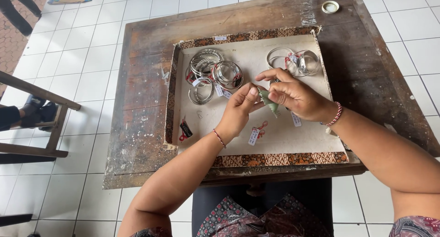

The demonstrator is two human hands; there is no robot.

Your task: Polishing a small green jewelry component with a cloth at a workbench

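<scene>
Head view: The left hand (pixel 239 109) and the right hand (pixel 293 96) meet above a shallow cardboard tray with a patterned brown border (pixel 275 159). Both hands pinch 1 small folded grey-green cloth (pixel 268 101), the left at its upper left edge, the right fingers closed over its right side. Whether the cloth wraps anything cannot be told. The cloth is held just above the middle of the tray. The tray rests on a worn dark wooden table (pixel 137 127). A cluster of silver metal bangles with tags (pixel 211 72) lies in the tray's far left part. A smaller group of silver bangles (pixel 295 60) lies far right. 1 white paper tag with red string (pixel 255 134) lies near the left wrist.
</scene>
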